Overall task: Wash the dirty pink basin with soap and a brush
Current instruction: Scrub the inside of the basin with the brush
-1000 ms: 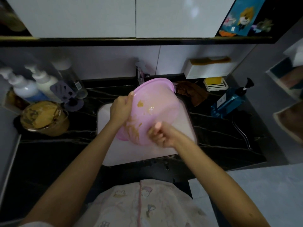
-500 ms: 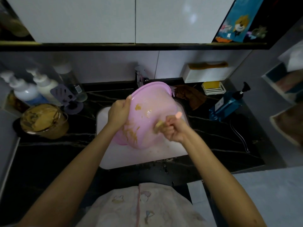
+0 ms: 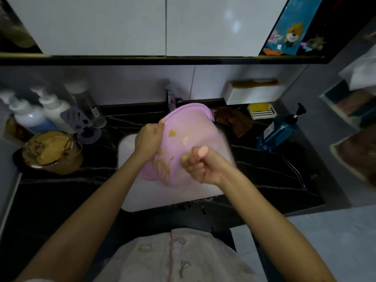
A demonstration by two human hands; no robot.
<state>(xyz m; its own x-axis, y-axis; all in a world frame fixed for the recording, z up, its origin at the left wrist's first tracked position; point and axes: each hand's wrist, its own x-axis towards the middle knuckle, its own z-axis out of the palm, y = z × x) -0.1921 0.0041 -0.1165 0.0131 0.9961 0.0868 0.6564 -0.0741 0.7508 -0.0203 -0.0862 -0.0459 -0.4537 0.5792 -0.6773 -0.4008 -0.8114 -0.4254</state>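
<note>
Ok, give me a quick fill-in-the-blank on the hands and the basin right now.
1. The left hand grips the pink basin by its ____.
2. The right hand holds the ____ against the basin.
3. The basin is tilted over the white ____.

Missing words: rim; brush; sink.

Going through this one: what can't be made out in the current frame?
Head view only.
- Brush: mostly hidden inside the right hand, and motion-blurred.
- Tap spout: behind the basin rim, so running water cannot be judged.
- Sink drain: covered by the basin that the left hand grips.
- Labels on the bottles: blurred and dim.
</note>
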